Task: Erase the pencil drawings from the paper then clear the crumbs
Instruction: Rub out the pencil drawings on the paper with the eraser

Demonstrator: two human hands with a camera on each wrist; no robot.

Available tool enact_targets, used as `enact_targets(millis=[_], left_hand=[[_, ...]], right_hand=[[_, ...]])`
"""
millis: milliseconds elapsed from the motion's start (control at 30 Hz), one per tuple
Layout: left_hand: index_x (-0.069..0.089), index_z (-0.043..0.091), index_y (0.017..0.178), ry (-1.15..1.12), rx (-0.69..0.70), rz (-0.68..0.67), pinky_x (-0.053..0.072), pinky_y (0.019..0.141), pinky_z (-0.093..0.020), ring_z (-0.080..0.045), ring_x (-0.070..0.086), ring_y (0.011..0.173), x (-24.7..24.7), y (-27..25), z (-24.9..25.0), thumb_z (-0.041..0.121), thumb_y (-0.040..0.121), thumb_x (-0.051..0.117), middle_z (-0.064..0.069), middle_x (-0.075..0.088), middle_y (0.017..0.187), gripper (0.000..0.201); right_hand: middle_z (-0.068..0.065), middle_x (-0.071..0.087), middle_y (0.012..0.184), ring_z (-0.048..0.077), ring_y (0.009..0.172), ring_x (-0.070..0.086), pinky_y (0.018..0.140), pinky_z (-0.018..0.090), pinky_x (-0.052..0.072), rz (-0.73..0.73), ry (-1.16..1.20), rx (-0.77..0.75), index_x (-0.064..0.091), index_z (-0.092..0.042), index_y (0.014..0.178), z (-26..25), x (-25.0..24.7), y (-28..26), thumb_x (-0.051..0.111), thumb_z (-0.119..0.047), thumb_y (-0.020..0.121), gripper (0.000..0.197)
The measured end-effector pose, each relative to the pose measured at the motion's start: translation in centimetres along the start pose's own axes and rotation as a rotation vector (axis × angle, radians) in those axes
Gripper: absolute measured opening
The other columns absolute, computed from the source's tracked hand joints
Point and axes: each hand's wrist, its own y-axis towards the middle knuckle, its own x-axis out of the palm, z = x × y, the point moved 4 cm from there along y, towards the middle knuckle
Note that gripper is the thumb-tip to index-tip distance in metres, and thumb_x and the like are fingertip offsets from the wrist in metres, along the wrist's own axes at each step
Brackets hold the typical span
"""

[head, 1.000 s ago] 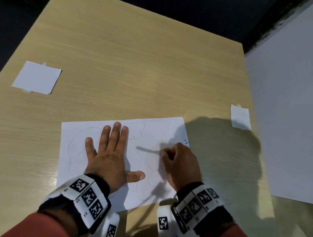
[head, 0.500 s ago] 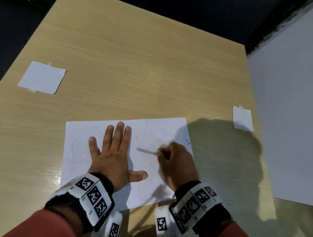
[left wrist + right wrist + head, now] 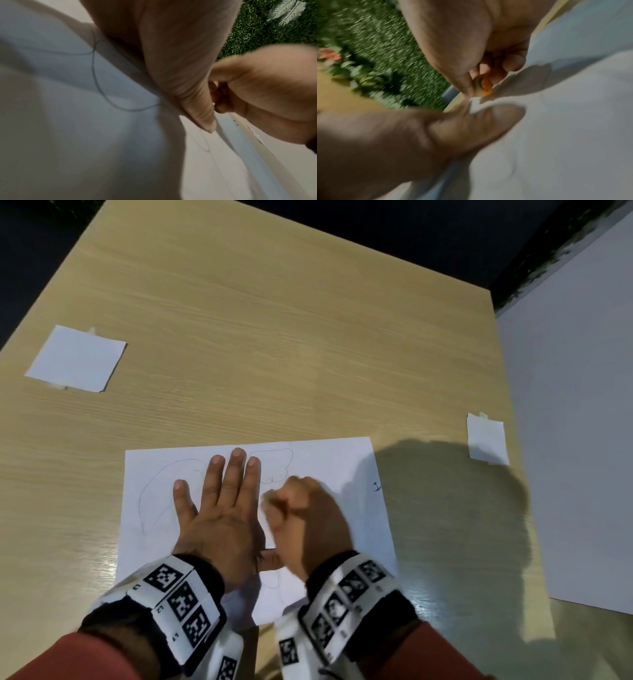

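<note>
A white paper [image 3: 147, 539] with faint pencil lines [image 3: 150, 484] lies near the front of the wooden table [image 3: 274, 337]. My left hand [image 3: 226, 508] lies flat on the paper's middle with its fingers straight and its thumb spread right. My right hand [image 3: 284, 505] is curled into a fist just right of the left fingers, with its fingertips down on the paper. In the right wrist view, its fingers pinch a small orange eraser [image 3: 485, 85] against the sheet. The left wrist view shows a pencil curve [image 3: 96, 75] beside the palm. A small dark mark [image 3: 376, 487] sits at the paper's right edge.
Two small white paper squares are taped to the table, one at far left [image 3: 77, 357] and one at right [image 3: 487, 440]. A large white sheet [image 3: 575, 440] borders the table's right side. Dark floor lies beyond the far edge.
My right hand has slid left and slightly away across the paper, and is now close against the left hand. The left hand has stayed flat in place.
</note>
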Motion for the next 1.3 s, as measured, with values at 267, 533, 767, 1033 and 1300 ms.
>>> enact_targets(millis=[267, 533, 767, 1033, 1300], left_hand=[[-0.051, 0.025, 0.132, -0.02, 0.021, -0.009, -0.019, 0.112, -0.061, -0.021, -0.045, 0.138, 0.1, 0.1, -0.2, 0.094, 0.064, 0.042, 0.005, -0.056, 0.143, 0.134], [-0.051, 0.024, 0.134, -0.036, 0.026, -0.026, -0.027, 0.106, -0.059, -0.021, -0.051, 0.133, 0.0, 0.0, 0.1, 0.097, 0.054, 0.044, 0.004, -0.059, 0.139, 0.144], [-0.051, 0.025, 0.134, -0.041, 0.016, -0.041, -0.022, 0.11, -0.061, -0.021, -0.049, 0.134, 0.0, -0.1, 0.1, 0.096, 0.056, 0.048, 0.004, -0.059, 0.14, 0.145], [-0.05, 0.026, 0.135, -0.038, 0.018, -0.024, -0.022, 0.111, -0.06, -0.02, -0.048, 0.135, 0.0, -0.1, 0.1, 0.096, 0.055, 0.047, 0.005, -0.058, 0.141, 0.144], [-0.052, 0.023, 0.133, -0.033, 0.022, -0.024, -0.02, 0.11, -0.062, -0.022, -0.048, 0.135, 0.0, -0.1, 0.2, 0.096, 0.057, 0.047, 0.003, -0.058, 0.141, 0.144]], right_hand=[[0.006, 0.063, 0.082, 0.026, 0.077, 0.06, 0.066, 0.031, 0.043, 0.134, -0.079, 0.312, 0.057, -0.014, 0.077, 6.7, -3.6, 1.2, 0.049, -0.038, 0.09, 0.029], [-0.006, 0.049, 0.087, 0.012, 0.078, 0.05, 0.067, 0.023, 0.036, -0.038, -0.037, 0.072, 0.048, -0.023, 0.084, 2.7, -1.0, -3.8, 0.045, -0.043, 0.091, 0.021], [-0.003, 0.053, 0.081, 0.016, 0.07, 0.049, 0.064, 0.023, 0.032, 0.157, -0.088, 0.36, 0.048, -0.021, 0.075, 8.1, -4.9, -3.2, 0.056, -0.034, 0.088, 0.02], [-0.006, 0.045, 0.078, 0.01, 0.067, 0.041, 0.064, 0.022, 0.03, -0.008, -0.089, 0.246, 0.044, -0.022, 0.075, 5.5, -2.1, -3.4, 0.046, -0.041, 0.091, 0.024], [-0.003, 0.048, 0.079, 0.021, 0.078, 0.052, 0.064, 0.026, 0.031, 0.023, -0.086, 0.13, 0.043, -0.02, 0.076, 4.4, -2.4, -3.5, 0.046, -0.036, 0.093, 0.023]])
